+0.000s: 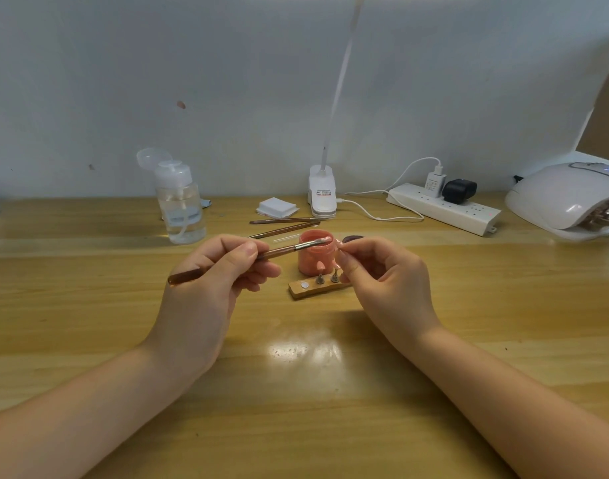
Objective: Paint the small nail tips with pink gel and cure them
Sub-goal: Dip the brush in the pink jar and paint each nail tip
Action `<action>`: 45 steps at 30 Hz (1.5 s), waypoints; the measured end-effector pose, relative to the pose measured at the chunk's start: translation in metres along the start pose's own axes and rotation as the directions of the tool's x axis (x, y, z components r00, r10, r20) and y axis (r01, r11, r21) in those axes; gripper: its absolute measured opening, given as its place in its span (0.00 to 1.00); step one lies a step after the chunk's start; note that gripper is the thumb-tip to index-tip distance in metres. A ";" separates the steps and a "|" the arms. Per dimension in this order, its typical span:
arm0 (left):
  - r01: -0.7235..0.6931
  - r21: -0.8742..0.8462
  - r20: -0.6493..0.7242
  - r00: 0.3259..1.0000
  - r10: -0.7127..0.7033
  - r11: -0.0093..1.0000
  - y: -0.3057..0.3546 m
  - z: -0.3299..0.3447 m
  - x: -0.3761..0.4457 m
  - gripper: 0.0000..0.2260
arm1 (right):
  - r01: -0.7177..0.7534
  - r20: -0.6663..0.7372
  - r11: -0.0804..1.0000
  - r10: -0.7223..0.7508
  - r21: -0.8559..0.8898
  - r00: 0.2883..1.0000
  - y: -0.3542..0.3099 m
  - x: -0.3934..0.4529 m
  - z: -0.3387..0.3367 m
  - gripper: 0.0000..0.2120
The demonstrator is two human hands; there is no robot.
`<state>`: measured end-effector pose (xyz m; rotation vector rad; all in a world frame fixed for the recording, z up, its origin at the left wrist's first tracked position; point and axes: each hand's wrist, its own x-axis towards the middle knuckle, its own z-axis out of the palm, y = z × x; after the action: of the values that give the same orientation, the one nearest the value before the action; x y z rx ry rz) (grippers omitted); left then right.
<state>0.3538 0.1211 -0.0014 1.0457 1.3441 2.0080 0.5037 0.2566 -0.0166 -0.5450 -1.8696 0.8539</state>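
Near the middle of the table (89, 305), the left hand (206, 281) has its grip clamped on a brush (279, 251), bristles over the open pink gel jar (316, 252). The right hand (386, 271) pinches a small nail tip (339, 244) beside the jar, above the wooden holder (317, 288).

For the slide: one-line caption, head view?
Left hand brushes pink gel onto nail tip pinched in right hand above gel jar.
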 end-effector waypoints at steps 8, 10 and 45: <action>-0.007 0.000 0.016 1.000 0.007 1.000 0.001 0.001 0.000 0.06 | 0.004 0.015 1.000 -0.005 0.022 1.000 -0.001 -0.001 0.001 0.06; -0.006 -0.019 -0.001 1.000 0.006 1.000 0.001 -0.001 0.002 0.06 | 0.004 0.018 1.000 -0.004 0.026 1.000 -0.001 0.000 0.001 0.06; -0.248 0.275 0.164 0.964 0.209 0.929 0.002 0.009 -0.020 0.10 | 0.026 -0.012 0.999 -0.027 -0.018 1.000 0.001 0.000 -0.001 0.06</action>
<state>0.3730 0.1104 -0.0039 1.5062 1.5411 1.8938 0.5042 0.2579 -0.0170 -0.5342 -1.8704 0.8155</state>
